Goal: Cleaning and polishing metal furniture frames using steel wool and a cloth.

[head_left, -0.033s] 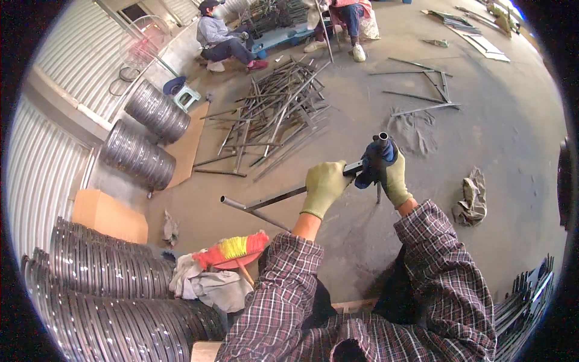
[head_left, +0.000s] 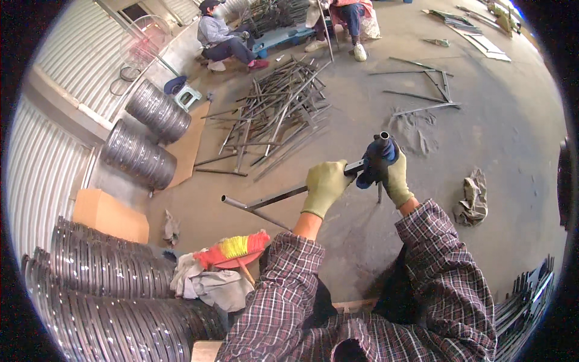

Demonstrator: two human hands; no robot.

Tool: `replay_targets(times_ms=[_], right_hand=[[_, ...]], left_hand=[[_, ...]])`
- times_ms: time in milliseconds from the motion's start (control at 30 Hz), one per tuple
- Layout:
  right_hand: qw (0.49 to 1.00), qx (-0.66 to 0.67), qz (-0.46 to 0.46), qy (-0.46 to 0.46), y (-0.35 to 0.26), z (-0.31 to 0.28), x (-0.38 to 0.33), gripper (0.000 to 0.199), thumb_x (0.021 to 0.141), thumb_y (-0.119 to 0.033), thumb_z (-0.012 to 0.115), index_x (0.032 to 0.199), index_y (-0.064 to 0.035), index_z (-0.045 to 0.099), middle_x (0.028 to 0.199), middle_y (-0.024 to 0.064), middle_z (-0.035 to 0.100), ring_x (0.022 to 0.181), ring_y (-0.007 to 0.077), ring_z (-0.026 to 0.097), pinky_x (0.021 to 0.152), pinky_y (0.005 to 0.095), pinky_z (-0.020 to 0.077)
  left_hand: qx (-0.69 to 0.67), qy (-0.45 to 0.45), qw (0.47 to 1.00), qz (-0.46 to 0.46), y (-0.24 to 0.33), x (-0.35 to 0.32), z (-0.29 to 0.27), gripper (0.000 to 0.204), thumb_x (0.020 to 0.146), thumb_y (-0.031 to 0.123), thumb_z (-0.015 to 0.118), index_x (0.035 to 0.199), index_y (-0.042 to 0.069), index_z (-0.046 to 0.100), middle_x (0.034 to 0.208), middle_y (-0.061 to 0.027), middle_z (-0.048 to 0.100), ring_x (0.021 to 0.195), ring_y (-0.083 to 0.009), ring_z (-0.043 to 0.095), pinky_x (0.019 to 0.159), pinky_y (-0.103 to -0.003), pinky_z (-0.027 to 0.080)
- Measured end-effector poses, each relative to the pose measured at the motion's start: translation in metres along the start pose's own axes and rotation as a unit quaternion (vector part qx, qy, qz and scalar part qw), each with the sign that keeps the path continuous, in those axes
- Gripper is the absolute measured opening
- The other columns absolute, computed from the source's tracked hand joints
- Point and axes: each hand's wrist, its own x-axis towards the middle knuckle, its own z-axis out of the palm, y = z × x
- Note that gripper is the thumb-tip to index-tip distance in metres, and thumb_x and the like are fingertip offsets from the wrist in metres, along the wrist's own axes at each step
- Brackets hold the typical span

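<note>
A metal tube frame (head_left: 276, 198) is held up in front of me, with one round tube end at its left and another open end at its right top. My left hand (head_left: 325, 186), in a pale yellow-green glove, is closed round its flat crossbar. My right hand (head_left: 397, 181), gloved alike, is closed on a dark blue cloth (head_left: 378, 161). That cloth is wrapped round the frame's right tube, whose open end sticks out above it. My right fingers are mostly hidden by the cloth.
Beyond the frame lies a heap of metal tube frames (head_left: 280, 117); another frame (head_left: 443, 84) lies farther right. Bundled dark metal hoops (head_left: 114, 271) stand at left beside a red-yellow brush-like thing (head_left: 232, 250). A grey rag (head_left: 472, 198) lies at right. Two people (head_left: 223, 39) sit far ahead.
</note>
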Motion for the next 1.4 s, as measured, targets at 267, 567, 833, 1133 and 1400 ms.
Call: replay_targets(times_ms=[267,567,833,1133,1400], right_hand=[[0.996,0.049,-0.031,-0.069,-0.043,0.002,0.006,0.039,0.088,-0.004,0.07,0.124,0.0049,0.058,0.092,0.0064,0.067,0.076,0.0145,0.065,0.067,0.03,0.056],[0.999,0.048,-0.011,-0.019,-0.022,0.002,0.003,0.046,0.086,-0.006,0.07,0.128,0.0052,0.055,0.092,0.0068,0.066,0.077,0.0176,0.066,0.07,0.0328,0.0576],[0.992,0.074,-0.092,-0.04,-0.03,0.002,0.002,0.039,0.088,-0.005,0.068,0.125,0.0024,0.059,0.092,0.0045,0.066,0.075,0.0148,0.066,0.067,0.0289,0.056],[0.998,0.016,0.046,0.044,-0.022,0.007,-0.002,0.028,0.087,-0.007,0.072,0.113,-0.0015,0.063,0.095,0.0043,0.068,0.08,0.0106,0.063,0.073,0.0285,0.0548],[0.999,0.016,0.031,0.039,-0.029,0.006,-0.007,0.03,0.088,-0.01,0.071,0.115,-0.0005,0.063,0.094,0.0045,0.069,0.08,0.0137,0.065,0.075,0.0286,0.0551]], left_hand=[[0.02,-0.038,0.999,-0.009,0.0,0.0,0.001,0.033,0.082,0.046,0.072,0.095,0.016,0.074,0.077,-0.0135,0.071,0.073,-0.034,0.07,0.061,-0.047,0.053],[0.014,-0.023,1.0,-0.01,0.005,0.0,-0.002,0.026,0.083,0.039,0.072,0.089,0.014,0.071,0.077,-0.0135,0.071,0.074,-0.0342,0.071,0.065,-0.046,0.055],[0.036,-0.018,0.999,0.0,0.005,-0.002,-0.001,0.027,0.082,0.04,0.073,0.089,0.014,0.071,0.08,-0.0147,0.071,0.077,-0.0354,0.071,0.066,-0.047,0.054],[0.047,-0.035,0.998,-0.005,0.005,-0.001,0.004,0.036,0.079,0.044,0.076,0.102,0.016,0.074,0.085,-0.0132,0.073,0.079,-0.0342,0.071,0.066,-0.046,0.054],[0.05,-0.027,0.998,0.001,0.008,0.0,0.003,0.028,0.082,0.041,0.074,0.093,0.016,0.071,0.081,-0.0125,0.072,0.079,-0.0343,0.071,0.065,-0.047,0.054]])
